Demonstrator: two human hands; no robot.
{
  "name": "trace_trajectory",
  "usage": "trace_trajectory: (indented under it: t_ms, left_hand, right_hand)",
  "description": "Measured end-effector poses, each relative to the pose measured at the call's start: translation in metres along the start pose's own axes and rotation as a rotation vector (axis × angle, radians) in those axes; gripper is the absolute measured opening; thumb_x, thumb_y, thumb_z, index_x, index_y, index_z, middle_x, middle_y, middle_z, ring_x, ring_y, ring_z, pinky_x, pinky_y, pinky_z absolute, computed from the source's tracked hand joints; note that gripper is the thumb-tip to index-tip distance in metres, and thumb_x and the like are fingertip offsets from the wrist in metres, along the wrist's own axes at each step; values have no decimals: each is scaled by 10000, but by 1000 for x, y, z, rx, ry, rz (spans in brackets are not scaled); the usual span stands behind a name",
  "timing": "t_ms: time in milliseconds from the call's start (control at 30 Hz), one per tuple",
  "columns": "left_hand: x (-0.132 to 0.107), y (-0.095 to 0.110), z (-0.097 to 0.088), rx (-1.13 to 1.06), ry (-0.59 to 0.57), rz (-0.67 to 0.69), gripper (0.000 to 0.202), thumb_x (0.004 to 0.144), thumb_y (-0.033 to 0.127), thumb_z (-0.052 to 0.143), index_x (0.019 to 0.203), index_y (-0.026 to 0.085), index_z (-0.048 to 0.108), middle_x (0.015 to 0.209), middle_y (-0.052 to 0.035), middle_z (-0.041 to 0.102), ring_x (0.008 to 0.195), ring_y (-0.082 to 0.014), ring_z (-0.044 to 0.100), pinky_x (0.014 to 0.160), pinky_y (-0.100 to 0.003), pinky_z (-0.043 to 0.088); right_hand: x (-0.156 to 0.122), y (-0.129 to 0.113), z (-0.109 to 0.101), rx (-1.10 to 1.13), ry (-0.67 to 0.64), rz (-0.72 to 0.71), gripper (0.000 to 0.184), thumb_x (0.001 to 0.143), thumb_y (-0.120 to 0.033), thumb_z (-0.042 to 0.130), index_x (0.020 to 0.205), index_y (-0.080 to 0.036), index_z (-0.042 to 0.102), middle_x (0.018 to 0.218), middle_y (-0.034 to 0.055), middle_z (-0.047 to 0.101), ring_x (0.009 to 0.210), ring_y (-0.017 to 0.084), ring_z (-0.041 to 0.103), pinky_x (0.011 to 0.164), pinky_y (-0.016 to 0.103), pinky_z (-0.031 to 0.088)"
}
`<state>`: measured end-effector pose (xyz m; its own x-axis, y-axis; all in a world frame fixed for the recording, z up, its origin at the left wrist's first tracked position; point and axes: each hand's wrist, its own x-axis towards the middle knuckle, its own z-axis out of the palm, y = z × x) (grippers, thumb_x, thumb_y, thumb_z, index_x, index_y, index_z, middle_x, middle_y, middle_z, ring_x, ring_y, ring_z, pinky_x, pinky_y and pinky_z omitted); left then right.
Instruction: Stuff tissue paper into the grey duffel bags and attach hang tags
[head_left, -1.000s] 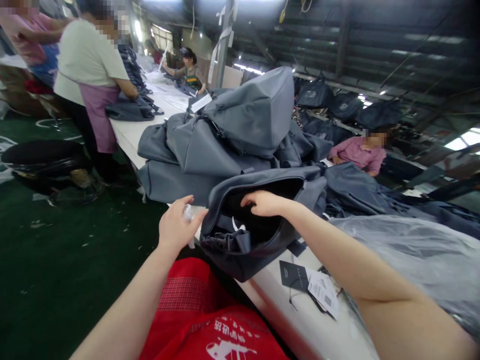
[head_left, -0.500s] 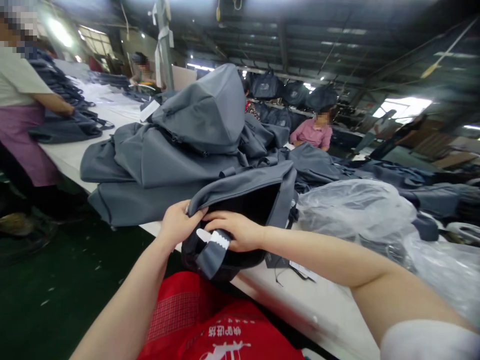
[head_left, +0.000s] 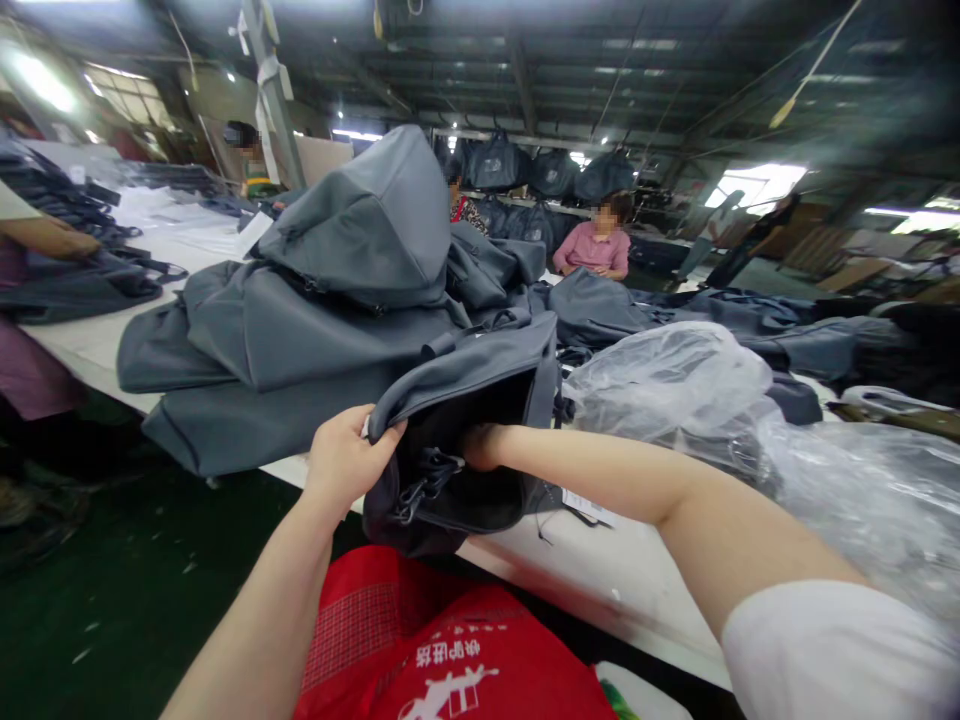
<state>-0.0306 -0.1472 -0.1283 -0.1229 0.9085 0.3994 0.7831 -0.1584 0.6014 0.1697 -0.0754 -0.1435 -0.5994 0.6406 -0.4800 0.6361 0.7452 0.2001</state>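
A dark grey bag lies on the table edge in front of me, its mouth gaping toward me. My left hand pinches the rim at the left end of the opening, thumb on the near side. Deep in the bag's dark inside is my right hand; its fingers are hidden, so what it holds cannot be made out. Left of that hand, a bundled dark strap with metal clips rests just within the mouth.
Several grey bags are piled behind and left. Clear plastic bags lie to the right on the white table, near a paper tag. A co-worker in pink sits across; another person's arm is at far left.
My right hand has gone deeper into the bag, away from the grey strap piece with white edging near the rim. Clips now show there. My left hand keeps its grip; the view has swung right.
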Motion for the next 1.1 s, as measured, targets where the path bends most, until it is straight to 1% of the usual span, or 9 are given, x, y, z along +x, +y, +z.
trace_trajectory:
  t_ms: [67, 167, 333, 367, 400, 500, 567, 933, 1100]
  left_hand:
    - [-2, 0, -1, 9, 8, -7, 280, 805, 475, 578, 757, 225, 694, 636, 11, 644, 636, -179, 586, 610, -266, 382]
    - [-4, 1, -4, -1, -5, -12, 294, 806, 496, 583, 734, 229, 684, 628, 16, 643, 628, -173, 587, 610, -260, 381]
    - [-1, 13, -3, 26, -16, 5, 342, 784, 565, 596, 783, 241, 705, 733, -1, 693, 699, -191, 621, 630, -264, 386]
    - [-1, 15, -2, 38, -3, 5, 356, 789, 575, 585, 770, 240, 703, 728, -5, 691, 698, -193, 620, 627, -266, 382]
    - [0, 17, -1, 48, 13, 0, 368, 799, 579, 571, 750, 237, 698, 713, -8, 685, 692, -194, 616, 621, -269, 376]
    - [0, 19, 1, 58, 50, -30, 392, 828, 567, 536, 676, 228, 663, 641, -4, 645, 645, -183, 588, 596, -271, 351]
    - [0, 19, 2, 57, 61, -33, 404, 837, 559, 527, 638, 223, 628, 612, 3, 618, 623, -173, 568, 587, -270, 339]
    - [-13, 23, 3, 118, -40, -7, 358, 863, 538, 493, 769, 233, 655, 742, -9, 673, 734, -200, 618, 655, -273, 381]
    - [4, 8, -3, 248, -69, -114, 407, 859, 592, 451, 756, 249, 644, 738, -20, 682, 766, -247, 642, 641, -300, 392]
  right_hand:
    - [-2, -3, 2, 0, -2, 6, 199, 778, -161, 668, 960, -103, 723, 1053, 162, 704, 989, 257, 666, 789, 323, 525]
    - [-23, -6, -16, -17, 67, 10, 250, 769, -173, 665, 997, -84, 712, 1121, 201, 670, 1058, 308, 628, 860, 390, 505]
    - [-59, 6, -52, 67, 587, 13, 326, 891, -290, 524, 1117, -89, 648, 1093, 190, 667, 1059, 297, 608, 923, 408, 449]
    - [-61, 11, -54, 68, 609, 11, 357, 888, -311, 536, 1154, -92, 627, 1122, 191, 657, 1086, 294, 595, 944, 406, 433]
    - [-62, 16, -52, 68, 555, -3, 383, 873, -335, 560, 1167, -97, 621, 1126, 188, 658, 1087, 291, 597, 944, 398, 433]
    - [-64, 28, -38, 88, 223, -61, 377, 834, -370, 592, 1108, -118, 655, 1019, 162, 697, 960, 274, 654, 831, 359, 482]
    - [-67, 32, -28, 90, 150, -80, 352, 830, -324, 579, 1109, -123, 654, 995, 156, 702, 928, 265, 665, 793, 342, 490]
    - [-87, 28, -10, 67, 287, -139, 340, 761, -194, 611, 1085, -98, 648, 1006, 153, 687, 950, 272, 646, 842, 366, 486]
    - [-99, 48, -18, 134, 600, -19, 319, 855, -304, 605, 1120, -132, 648, 1041, 127, 682, 1013, 240, 615, 931, 372, 444]
